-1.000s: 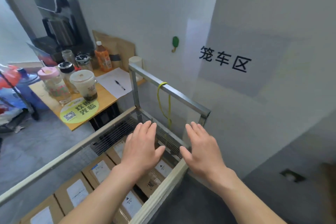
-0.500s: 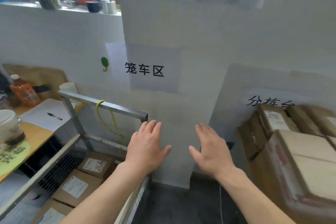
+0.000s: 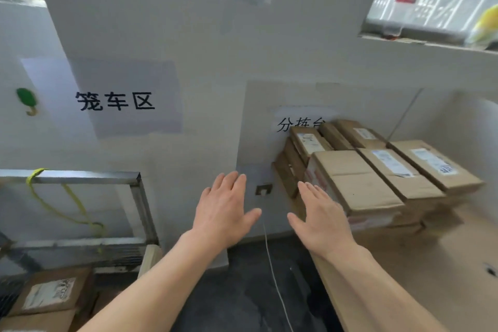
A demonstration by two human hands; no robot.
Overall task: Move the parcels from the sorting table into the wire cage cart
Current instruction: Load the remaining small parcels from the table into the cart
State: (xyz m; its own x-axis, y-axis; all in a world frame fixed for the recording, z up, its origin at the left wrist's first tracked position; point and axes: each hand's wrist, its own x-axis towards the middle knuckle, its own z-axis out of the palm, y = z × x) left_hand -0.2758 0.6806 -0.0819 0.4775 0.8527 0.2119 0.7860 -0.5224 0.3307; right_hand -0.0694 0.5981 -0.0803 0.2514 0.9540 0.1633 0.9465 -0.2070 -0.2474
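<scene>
Both hands are spread flat, palms down, fingers straight, and hold nothing. The left hand [image 3: 223, 213] and the right hand [image 3: 320, 221] hover side by side, apart from each other, over the gap between the cart and the surface. The right hand is just beside the nearest box of the stack; whether it touches the box cannot be told.

The parcels [image 3: 358, 183], brown cardboard with white labels, are stacked in rows on the light brown surface [image 3: 431, 264] at the right, against the wall. The wire cage cart [image 3: 80, 178] stands at the lower left, with a yellow cord [image 3: 67, 205] tied round its top rail. More labelled boxes [image 3: 48, 294] lie inside it. A sign [image 3: 116, 101] and a green hook [image 3: 27, 98] are on the wall above the cart. A thin white cable [image 3: 272, 264] runs down to the dark floor [image 3: 242, 291] between the arms.
</scene>
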